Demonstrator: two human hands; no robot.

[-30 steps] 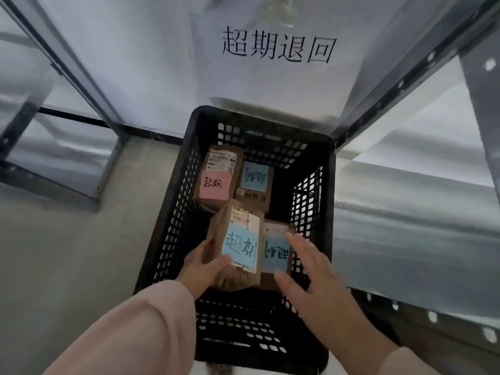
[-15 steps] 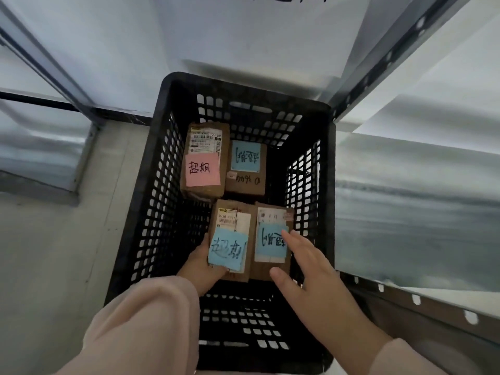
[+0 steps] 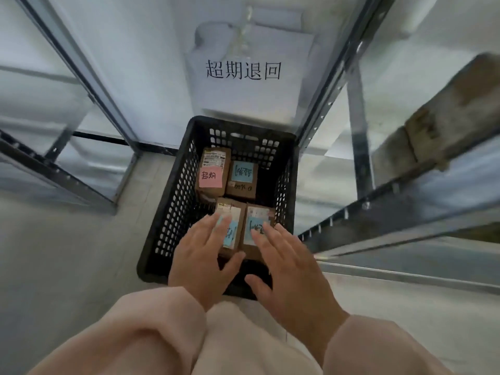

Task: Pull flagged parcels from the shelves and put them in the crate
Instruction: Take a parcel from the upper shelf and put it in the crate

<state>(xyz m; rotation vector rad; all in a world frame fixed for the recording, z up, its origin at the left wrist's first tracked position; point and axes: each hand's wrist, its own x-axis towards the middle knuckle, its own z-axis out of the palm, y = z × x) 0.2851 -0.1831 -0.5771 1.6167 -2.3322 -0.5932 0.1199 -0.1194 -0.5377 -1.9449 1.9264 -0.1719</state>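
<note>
A black perforated crate (image 3: pixel 167 217) stands on the floor and holds several brown parcels. At the back lie a parcel with a pink note (image 3: pixel 212 173) and one with a blue note (image 3: pixel 242 180). In front lie two more with blue notes, one on the left (image 3: pixel 232 228) and one on the right (image 3: pixel 257 228). My left hand (image 3: pixel 203 255) hovers with straight fingers above the front left parcel, holding nothing. Beside it my right hand (image 3: pixel 289 266) is spread above the front right parcel, also holding nothing.
Metal shelf racks stand on both sides, with a frame post (image 3: pixel 327 104) right of the crate. Blurred brown parcels (image 3: pixel 446 117) sit on the right shelf. A white sheet with black characters (image 3: pixel 243 70) hangs on the wall behind the crate. Pale floor (image 3: pixel 67 266) lies to the left.
My left hand let go of the front left parcel, which now lies flat in the crate. Both hands have lifted up and back, and the view has pulled away.
</note>
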